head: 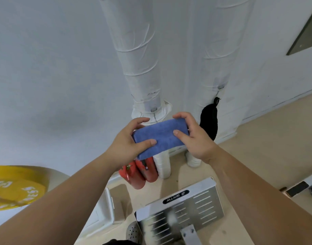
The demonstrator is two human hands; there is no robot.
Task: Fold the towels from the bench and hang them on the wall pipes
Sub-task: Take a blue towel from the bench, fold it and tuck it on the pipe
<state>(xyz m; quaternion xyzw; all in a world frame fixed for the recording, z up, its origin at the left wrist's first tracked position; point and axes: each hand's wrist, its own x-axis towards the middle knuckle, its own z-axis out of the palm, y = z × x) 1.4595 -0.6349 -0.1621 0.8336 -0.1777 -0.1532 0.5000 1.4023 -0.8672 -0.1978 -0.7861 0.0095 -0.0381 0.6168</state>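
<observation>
Head view, nearest first: a perforated grey shoe and a ribbed metal plate sit at the lower edge, with a yellow weight disc at far left. Both forearms extend forward.

The left hand grips the left end of the folded blue towel, thumb on top and fingers curled over the far edge. The right hand grips the right end the same way.

The towel is held in the air as a compact rectangle. Its long axis runs across the view from hand to hand, with the left end slightly lower. Neither hand is nearer; each holds one short end.

Red cylinders stand on the floor below the towel. Beyond, the left wall pipe rises directly behind the towel's far edge. The right wall pipe stands past the right hand and carries a black hanging item.

Judgement: hanging calls for travel forward and upward, and the left wall pipe lies closest to that path.
</observation>
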